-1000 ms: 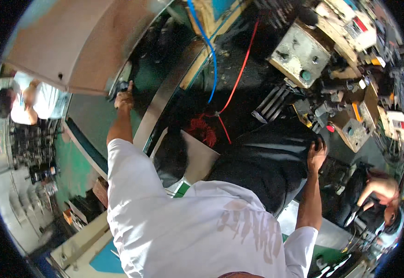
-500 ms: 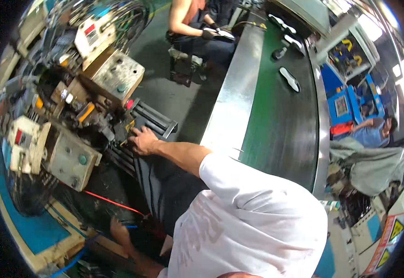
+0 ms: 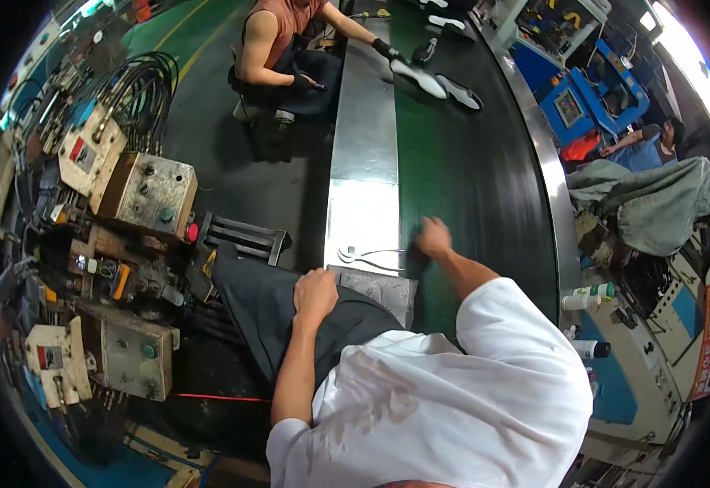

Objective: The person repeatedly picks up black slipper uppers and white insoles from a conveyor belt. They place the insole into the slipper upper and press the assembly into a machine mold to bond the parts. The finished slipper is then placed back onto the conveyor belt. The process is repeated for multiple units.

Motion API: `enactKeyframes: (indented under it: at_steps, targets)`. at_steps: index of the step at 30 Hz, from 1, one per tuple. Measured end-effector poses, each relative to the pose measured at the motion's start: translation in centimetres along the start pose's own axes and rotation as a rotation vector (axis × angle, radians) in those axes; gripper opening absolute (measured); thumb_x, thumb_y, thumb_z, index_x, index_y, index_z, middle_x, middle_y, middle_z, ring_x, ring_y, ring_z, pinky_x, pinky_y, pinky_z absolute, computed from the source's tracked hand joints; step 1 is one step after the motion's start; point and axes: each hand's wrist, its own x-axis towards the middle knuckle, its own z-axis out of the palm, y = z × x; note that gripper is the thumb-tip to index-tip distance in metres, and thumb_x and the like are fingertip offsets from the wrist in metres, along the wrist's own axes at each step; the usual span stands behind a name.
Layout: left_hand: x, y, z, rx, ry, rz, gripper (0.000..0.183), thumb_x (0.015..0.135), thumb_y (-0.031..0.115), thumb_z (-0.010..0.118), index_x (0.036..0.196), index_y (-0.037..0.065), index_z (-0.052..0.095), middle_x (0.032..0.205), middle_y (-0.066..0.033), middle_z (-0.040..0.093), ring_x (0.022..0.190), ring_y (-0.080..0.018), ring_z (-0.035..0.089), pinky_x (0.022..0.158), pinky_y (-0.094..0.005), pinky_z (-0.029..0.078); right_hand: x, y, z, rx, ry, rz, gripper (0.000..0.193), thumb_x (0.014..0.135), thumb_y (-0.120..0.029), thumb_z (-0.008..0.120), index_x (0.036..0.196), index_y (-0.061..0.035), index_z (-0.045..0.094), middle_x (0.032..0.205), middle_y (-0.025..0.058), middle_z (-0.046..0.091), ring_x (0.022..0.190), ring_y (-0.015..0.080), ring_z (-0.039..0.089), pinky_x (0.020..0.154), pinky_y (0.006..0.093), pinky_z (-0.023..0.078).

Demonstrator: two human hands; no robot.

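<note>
My left hand (image 3: pixel 316 294) is closed beside my dark-trousered knee, against the near edge of a grey patterned pad (image 3: pixel 378 294). What its fingers hold, if anything, is hidden. Over the near part of the green conveyor belt (image 3: pixel 485 187) hovers my right hand (image 3: pixel 434 237), its fingers blurred. A pair of pincers (image 3: pixel 370 260) lies on the metal ledge (image 3: pixel 361 195), between my two hands. Farther up the belt are a white-and-dark shoe upper (image 3: pixel 459 93) and a pale-soled shoe (image 3: pixel 420 79), which a co-worker's gloved hand (image 3: pixel 396 57) touches.
At left stands a machine with worn control boxes (image 3: pixel 145 195), hoses and a red button (image 3: pixel 191 233). A black metal rack (image 3: pixel 245 237) sits by my knee. Bottles (image 3: pixel 587 297) stand on the right, near a cloth-covered machine (image 3: pixel 656 203). Another person (image 3: pixel 648 146) sits beyond.
My view has turned right. My left hand has come up to my knee, and my right hand has moved from the machine to over the belt. The co-worker now reaches onto the belt.
</note>
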Motion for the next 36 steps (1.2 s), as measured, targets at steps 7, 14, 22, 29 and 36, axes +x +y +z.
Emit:
enactKeyframes:
  at_steps: [7,14,22,29,36]
  targets:
    - [0.3,-1.2,1.0,-0.151,0.166,-0.096,0.028,0.1,0.011,0.06,0.124,0.003,0.072,0.121,-0.0185,0.071,0.109,-0.041,0.069,0.096,-0.0512,0.054,-18.2,18.0,2.1,0.027,-0.118,0.725,0.099,0.085,-0.06,0.077,0.158,-0.0075,0.035,0.154,0.0397,0.038,0.14,0.0601,0.043,0.115,0.0636,0.041]
    - [-0.8,-2.2,0.8,-0.145,0.166,-0.138,0.028,0.1,0.011,0.063,0.124,0.002,0.073,0.119,-0.0186,0.072,0.111,-0.0413,0.068,0.095,-0.0494,0.054,-19.7,12.6,1.6,0.003,-0.501,0.741,0.147,0.073,-0.089,0.073,0.171,-0.0077,-0.001,0.17,0.0428,0.006,0.157,0.0613,0.012,0.126,0.0673,0.021]
    - [-0.7,-2.2,0.8,-0.16,0.203,-0.129,0.027,0.099,0.011,0.063,0.123,0.003,0.073,0.117,-0.0169,0.072,0.108,-0.0408,0.068,0.094,-0.0479,0.054,-20.4,13.3,3.3,-0.066,-0.424,0.707,0.155,0.063,-0.099,0.066,0.17,-0.0031,0.007,0.167,0.046,0.012,0.153,0.0668,0.016,0.116,0.0776,0.028]
    - [-0.2,-1.9,0.8,-0.16,0.184,-0.128,0.027,0.099,0.011,0.063,0.122,0.004,0.073,0.117,-0.0168,0.072,0.108,-0.0408,0.068,0.093,-0.0485,0.054,-20.7,13.9,4.2,-0.088,-0.418,0.74,0.155,0.064,-0.097,0.069,0.171,-0.0038,0.005,0.167,0.0456,0.009,0.154,0.0666,0.014,0.116,0.0778,0.028]
    - [-0.2,-2.4,1.0,-0.188,0.193,-0.101,0.027,0.099,0.011,0.063,0.124,0.003,0.073,0.119,-0.0172,0.072,0.108,-0.0413,0.068,0.093,-0.0485,0.054,-20.8,13.0,2.9,-0.079,-0.468,0.773,0.151,0.069,-0.093,0.071,0.171,-0.0043,0.002,0.169,0.0439,0.008,0.155,0.0647,0.014,0.12,0.076,0.024]
